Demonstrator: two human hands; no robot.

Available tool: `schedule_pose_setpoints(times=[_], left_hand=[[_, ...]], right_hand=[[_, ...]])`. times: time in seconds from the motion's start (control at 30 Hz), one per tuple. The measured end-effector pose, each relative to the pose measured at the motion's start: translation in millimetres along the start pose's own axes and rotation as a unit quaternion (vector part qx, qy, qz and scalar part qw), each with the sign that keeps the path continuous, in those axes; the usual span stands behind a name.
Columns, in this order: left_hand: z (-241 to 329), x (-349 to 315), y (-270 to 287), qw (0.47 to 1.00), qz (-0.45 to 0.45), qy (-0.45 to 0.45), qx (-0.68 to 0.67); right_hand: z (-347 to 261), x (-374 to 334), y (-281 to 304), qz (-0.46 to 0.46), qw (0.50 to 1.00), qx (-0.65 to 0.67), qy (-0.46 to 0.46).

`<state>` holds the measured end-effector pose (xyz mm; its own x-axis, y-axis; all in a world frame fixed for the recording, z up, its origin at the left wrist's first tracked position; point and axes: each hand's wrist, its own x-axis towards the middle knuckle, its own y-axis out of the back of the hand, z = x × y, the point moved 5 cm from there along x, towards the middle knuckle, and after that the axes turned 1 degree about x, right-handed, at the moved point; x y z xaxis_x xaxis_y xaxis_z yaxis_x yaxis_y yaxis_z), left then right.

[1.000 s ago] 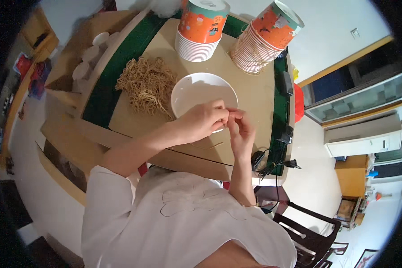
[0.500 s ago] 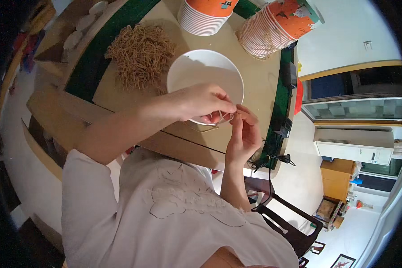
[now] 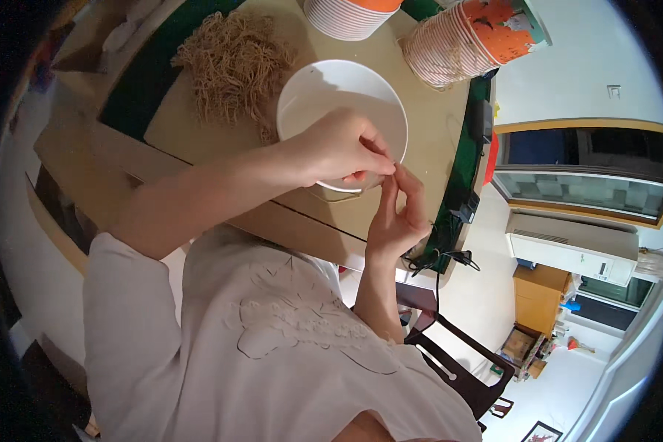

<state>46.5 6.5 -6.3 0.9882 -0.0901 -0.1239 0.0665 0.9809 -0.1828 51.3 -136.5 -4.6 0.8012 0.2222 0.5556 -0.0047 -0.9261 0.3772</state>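
Observation:
My left hand (image 3: pixel 342 149) reaches across the white paper bucket (image 3: pixel 324 82), its thumb and fingers pinched closed. My right hand (image 3: pixel 399 221) meets it at the bucket's near right rim, with thumb and forefinger also pinched together. Between the fingertips is a thin pale string, mostly hidden now by the fingers. A strand of tan string (image 3: pixel 339 198) hangs in a curve below the bucket's near edge. A tangled heap of tan string (image 3: pixel 232 66) lies left of the bucket. The bucket's open mouth faces up, and its inside is plain white.
Two stacks of nested paper buckets stand at the back: one upright stack (image 3: pixel 346 18) and, to its right, an orange-printed stack (image 3: pixel 457 44) with string about it. Black cables (image 3: pixel 449 258) and an adapter (image 3: pixel 464 208) lie along the table's green right edge. A dark chair (image 3: pixel 457 365) stands nearby.
My hands have drawn closer at the fingertips, and the pale loop that showed between them is now mostly covered. The view has shifted slightly, so the bucket and stacks sit higher.

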Motion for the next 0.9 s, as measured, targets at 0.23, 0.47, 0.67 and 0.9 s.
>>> schedule_pose_setpoints(times=[0.23, 0.47, 0.67, 0.9], left_hand=[[2.2, -2.0, 8.0, 0.987, 0.023, -0.054, 0.151], [7.8, -7.5, 5.2, 0.991, 0.031, -0.029, 0.126], [8.1, -9.1, 3.1, 0.950, 0.081, -0.189, 0.236], [12.0, -13.1, -3.9, 0.938, 0.112, -0.163, 0.285]], right_hand=[[6.9, 2.9, 0.2, -0.061, 0.986, 0.107, -0.112], [13.4, 9.9, -0.3, -0.096, 0.970, 0.178, -0.135], [13.3, 8.8, -0.4, -0.075, 0.969, 0.192, -0.137], [15.3, 7.9, -0.5, -0.071, 0.971, 0.181, -0.140]])
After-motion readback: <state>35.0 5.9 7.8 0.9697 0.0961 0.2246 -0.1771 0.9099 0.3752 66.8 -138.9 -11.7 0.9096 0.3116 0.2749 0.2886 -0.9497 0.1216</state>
